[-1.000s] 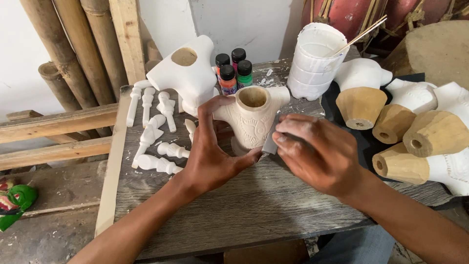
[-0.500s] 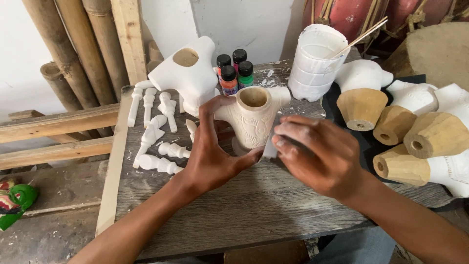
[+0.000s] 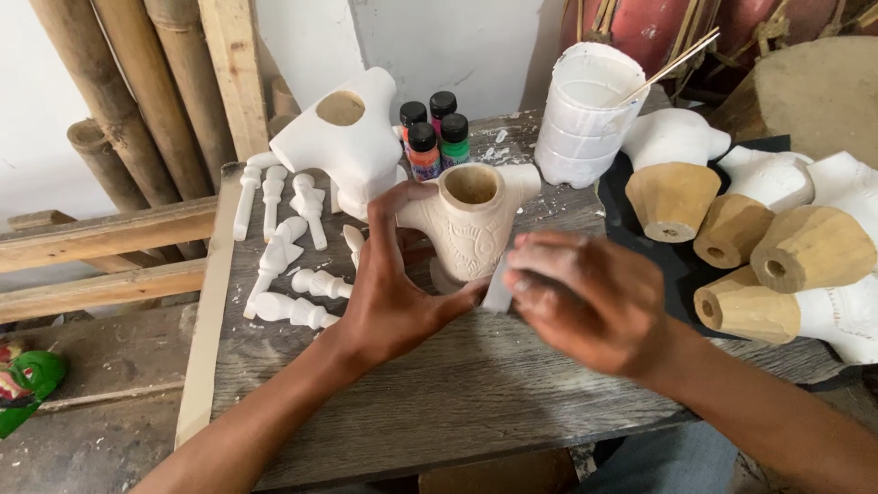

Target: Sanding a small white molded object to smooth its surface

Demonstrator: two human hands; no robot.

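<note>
A pale carved wooden torso piece [image 3: 471, 224] with a round hole on top stands upright on the grey wooden table [image 3: 457, 402]. My left hand [image 3: 393, 284] grips its left side, thumb under its base. My right hand [image 3: 585, 302], blurred, pinches a small grey piece of sandpaper [image 3: 499, 291] against the torso's lower right side.
A white-painted torso [image 3: 343, 142] stands behind, with several white carved limb pieces [image 3: 288, 261] to its left. Small paint bottles [image 3: 434, 137] and a white cup with a stick [image 3: 585, 114] sit at the back. Several white-and-bare wooden pieces [image 3: 777, 247] lie at right. Bamboo poles [image 3: 137, 101] lean at left.
My right hand has shifted slightly along the torso's lower right side with the sandpaper. The left hand keeps its hold.
</note>
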